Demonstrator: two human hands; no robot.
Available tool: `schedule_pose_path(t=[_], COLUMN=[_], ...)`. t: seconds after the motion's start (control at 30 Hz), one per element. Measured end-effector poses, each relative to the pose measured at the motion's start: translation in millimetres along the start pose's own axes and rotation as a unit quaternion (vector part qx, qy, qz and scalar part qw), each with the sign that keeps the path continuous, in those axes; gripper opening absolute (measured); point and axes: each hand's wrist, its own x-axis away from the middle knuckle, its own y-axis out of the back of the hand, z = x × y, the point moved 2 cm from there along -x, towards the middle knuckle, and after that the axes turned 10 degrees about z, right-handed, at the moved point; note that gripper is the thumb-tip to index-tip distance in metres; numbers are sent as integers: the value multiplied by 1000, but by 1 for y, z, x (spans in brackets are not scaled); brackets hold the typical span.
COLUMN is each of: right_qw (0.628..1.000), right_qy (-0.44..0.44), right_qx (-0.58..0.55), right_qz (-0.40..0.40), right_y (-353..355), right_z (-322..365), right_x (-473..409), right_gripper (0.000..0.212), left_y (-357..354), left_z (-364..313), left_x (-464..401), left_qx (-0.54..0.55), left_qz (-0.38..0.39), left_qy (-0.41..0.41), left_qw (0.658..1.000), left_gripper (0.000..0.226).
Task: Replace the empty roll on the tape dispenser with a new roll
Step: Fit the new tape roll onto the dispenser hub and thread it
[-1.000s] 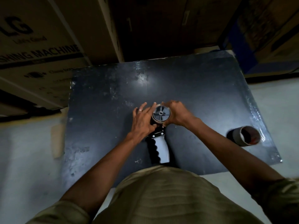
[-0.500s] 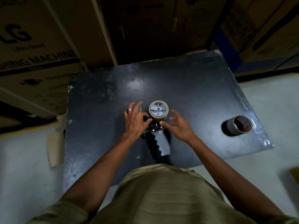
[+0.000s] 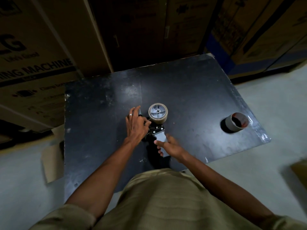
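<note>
Black tabletop [image 3: 191,90], scuffed with pale grey marks and a glossy sheen; tape dispenser [image 3: 157,130] with grey handle, black frame and grey spoked hub; translucent beige new roll [image 3: 158,119] around the hub; empty roll [image 3: 236,122], grey outside, reddish-brown inside; brown cardboard boxes [image 3: 41,55] with black lettering; olive ribbed shirt [image 3: 166,201]; silver ring [image 3: 130,114]; pale grey floor [image 3: 274,105]
</note>
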Motion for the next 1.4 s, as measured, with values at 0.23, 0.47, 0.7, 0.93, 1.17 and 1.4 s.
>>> schedule_pose_path(t=[0.23, 0.47, 0.7, 0.93, 1.17, 1.4], right_qw=[998, 997, 997, 997, 996, 995], right_qy=[20, 28, 45, 37, 26, 24], right_qx=[-12, -26, -27, -40, -67, -71], right_qz=[-51, -62, -64, -54, -61, -61], right_y=[-6, -9, -7, -3, -5, -3], right_z=[-11, -14, -14, -16, -16, -16], right_x=[-4, -7, -6, -10, -14, -16], right_gripper=[38, 48, 56, 58, 49, 51], left_y=[3, -2, -4, -8, -13, -18], left_z=[5, 17, 21, 32, 46, 70], left_x=[4, 10, 24, 41, 59, 73], left_qx=[4, 16, 2, 11, 49, 51], left_qz=[-5, -17, -63, -80, -116, -125], left_qy=[-26, -33, -82, -76, -55, -35], left_qw=[1000, 999, 995, 994, 991, 990], left_gripper=[10, 14, 11, 4, 3, 3])
